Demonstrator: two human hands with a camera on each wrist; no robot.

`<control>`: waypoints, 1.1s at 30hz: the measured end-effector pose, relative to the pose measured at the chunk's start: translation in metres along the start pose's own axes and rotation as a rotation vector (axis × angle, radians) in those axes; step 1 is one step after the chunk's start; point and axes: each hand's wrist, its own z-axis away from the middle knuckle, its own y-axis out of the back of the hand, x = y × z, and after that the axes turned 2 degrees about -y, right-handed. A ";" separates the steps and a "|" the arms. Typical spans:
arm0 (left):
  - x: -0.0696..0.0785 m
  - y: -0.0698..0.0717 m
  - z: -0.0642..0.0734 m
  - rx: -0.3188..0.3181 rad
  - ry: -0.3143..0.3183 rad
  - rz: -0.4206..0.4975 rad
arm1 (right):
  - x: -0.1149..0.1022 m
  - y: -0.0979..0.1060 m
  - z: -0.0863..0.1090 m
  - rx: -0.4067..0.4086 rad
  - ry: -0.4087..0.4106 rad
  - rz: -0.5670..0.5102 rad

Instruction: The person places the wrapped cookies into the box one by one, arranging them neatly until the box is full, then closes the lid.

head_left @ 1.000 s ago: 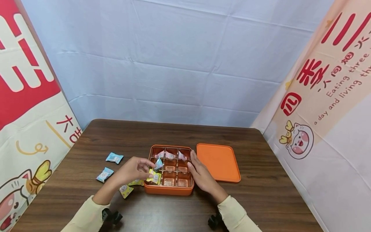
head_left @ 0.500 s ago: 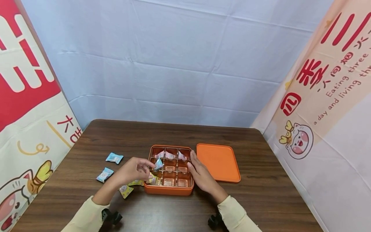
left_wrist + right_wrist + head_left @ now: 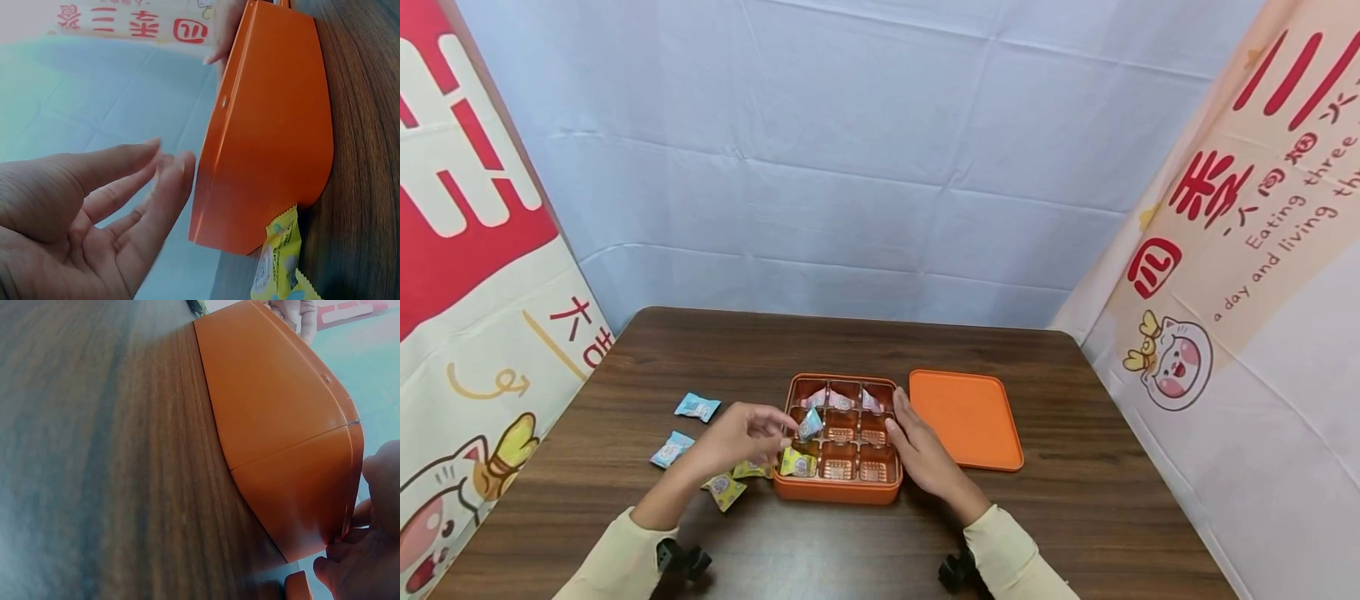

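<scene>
An orange box (image 3: pixel 837 492) holds a tray of compartments. Pink wrapped candies (image 3: pixel 841 400) lie in its back row, a blue wrapped candy (image 3: pixel 809 425) in the middle-left compartment, and a yellow wrapped candy (image 3: pixel 798 462) in the front-left one. My left hand (image 3: pixel 741 437) hovers at the box's left edge, thumb and fingertips apart with nothing between them; the left wrist view shows this gap beside the box wall (image 3: pixel 269 125). My right hand (image 3: pixel 925 450) rests along the box's right side, fingers extended and thumb at the rim. The right wrist view catches its fingers at the box corner.
Two blue candies (image 3: pixel 697 407) lie on the table (image 3: pixel 1000 533) to the left. Yellow candies (image 3: pixel 725 492) lie by the box's front-left corner, partly behind my left hand. An orange lid (image 3: pixel 966 419) lies flat right of the box. A pale cloth hangs behind the table.
The yellow candy at my left fingertips has been let go and now lies in the front-left compartment. My left hand has lifted slightly up and left. The right hand stays in place.
</scene>
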 end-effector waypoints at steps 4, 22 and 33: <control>-0.001 0.002 0.000 0.035 0.016 -0.012 | 0.000 0.001 0.000 0.000 0.000 0.007; -0.011 0.022 0.012 0.132 0.050 -0.046 | -0.003 -0.002 0.000 -0.004 -0.004 0.002; -0.029 0.027 0.011 0.190 -0.026 -0.281 | -0.002 0.001 0.000 -0.007 -0.006 0.009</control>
